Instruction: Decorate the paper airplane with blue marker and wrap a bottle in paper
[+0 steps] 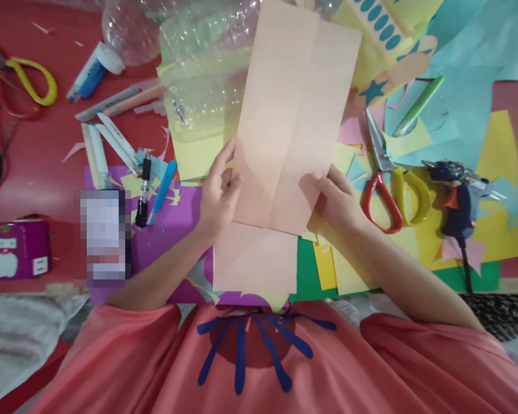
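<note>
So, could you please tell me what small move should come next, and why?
Perhaps lay the peach paper down flat and press along its lengthwise line: the left hand and right hand hold it by opposite edges, and that line looks like a crease.

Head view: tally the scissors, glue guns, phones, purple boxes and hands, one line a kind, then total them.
Scissors: 2 (left pair, right pair)
Glue gun: 1
Phone: 1, image blurred
Purple box: 1
Hands: 2 (left hand, right hand), both on the tan paper
Total: 7
</note>
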`<state>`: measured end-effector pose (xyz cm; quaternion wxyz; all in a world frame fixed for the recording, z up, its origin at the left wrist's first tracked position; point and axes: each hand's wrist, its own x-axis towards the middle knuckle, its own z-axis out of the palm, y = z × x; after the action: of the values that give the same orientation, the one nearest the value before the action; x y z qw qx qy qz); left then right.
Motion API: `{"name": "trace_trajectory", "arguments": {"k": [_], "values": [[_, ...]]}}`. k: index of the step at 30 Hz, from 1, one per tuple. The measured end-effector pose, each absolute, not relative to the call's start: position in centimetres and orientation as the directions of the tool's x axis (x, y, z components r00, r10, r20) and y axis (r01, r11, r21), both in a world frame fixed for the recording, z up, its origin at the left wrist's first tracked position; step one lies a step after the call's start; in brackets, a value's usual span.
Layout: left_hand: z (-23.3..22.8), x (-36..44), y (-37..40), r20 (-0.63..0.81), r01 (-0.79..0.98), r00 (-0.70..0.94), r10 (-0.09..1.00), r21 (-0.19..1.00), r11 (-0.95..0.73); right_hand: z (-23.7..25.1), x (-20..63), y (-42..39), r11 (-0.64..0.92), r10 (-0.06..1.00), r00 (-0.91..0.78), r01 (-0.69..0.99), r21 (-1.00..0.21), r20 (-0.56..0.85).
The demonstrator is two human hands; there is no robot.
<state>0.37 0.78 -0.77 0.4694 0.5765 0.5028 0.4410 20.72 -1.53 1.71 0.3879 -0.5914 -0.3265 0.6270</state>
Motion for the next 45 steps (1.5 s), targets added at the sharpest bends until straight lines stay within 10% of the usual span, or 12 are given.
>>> {"name": "trace_trajectory", "arguments": {"k": [11, 18, 23, 31, 45], "values": [[-0.1, 0.8, -0.5, -0.166, -0.063, 0.505, 0.847, 0.972, 0.228, 1.3, 21.7, -1.1, -0.593, 0.763, -0.352, -0.045, -0.804, -0.543], [1.9, 0.2, -0.8, -0.486, 0.058, 0.601, 0.634, 0.818, 0.573, 1.4, 21.8, -0.7, -0.643, 0.754, -0.283, -0.136, -0.754, -0.592], [1.1, -0.5, 0.1, -0.507, 0.187, 0.356, 0.785, 0.861, 0.472, 2.2, 22.9, -0.2, -0.631, 0.776, -0.161, -0.189, -0.753, -0.61], [2.9, -0.2, 0.7, -0.495, -0.203, -0.102, 0.863, 0.86, 0.469, 2.5, 23.6, 1.1, -0.304, 0.935, 0.1, -0.269, -0.914, -0.34], [1.6, -0.2, 0.2, -0.56, -0.243, -0.185, 0.807, 0.822, 0.515, -0.5, 26.1, 2.2, 0.009, 0.982, 0.176, 0.292, -0.957, 0.062]]}}
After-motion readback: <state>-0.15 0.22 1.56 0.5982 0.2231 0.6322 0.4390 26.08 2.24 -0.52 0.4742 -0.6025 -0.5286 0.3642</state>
